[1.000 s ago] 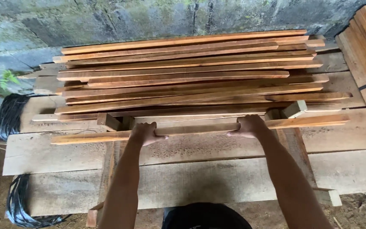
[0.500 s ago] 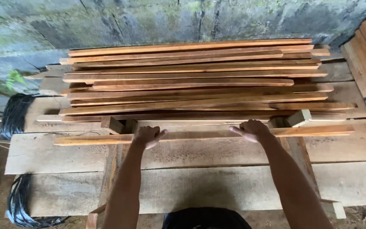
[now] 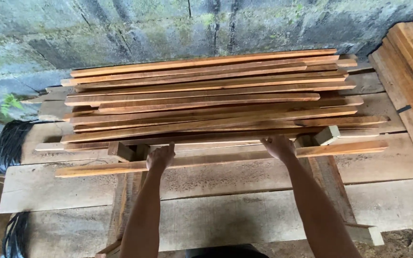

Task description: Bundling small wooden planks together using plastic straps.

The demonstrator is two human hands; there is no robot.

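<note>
Slats (image 3: pixel 206 95) already lay stacked high on the worktop (image 3: pixel 264 215); left hand (image 3: pixel 160 157) and right hand (image 3: pixel 278 145) gripped one more strip (image 3: pixel 216 158), fingers clenched, just beside the pile, not yet added.

Both arms outstretched, left hand (image 3: pixel 160 157) and right hand (image 3: pixel 278 146) curled, palms down.

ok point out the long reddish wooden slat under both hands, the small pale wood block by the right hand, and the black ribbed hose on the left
long reddish wooden slat (image 3: pixel 216 159), head view, bare middle between the hands
small pale wood block (image 3: pixel 327 134), head view, its top face
black ribbed hose (image 3: pixel 9 145), head view, middle of the coil
</note>
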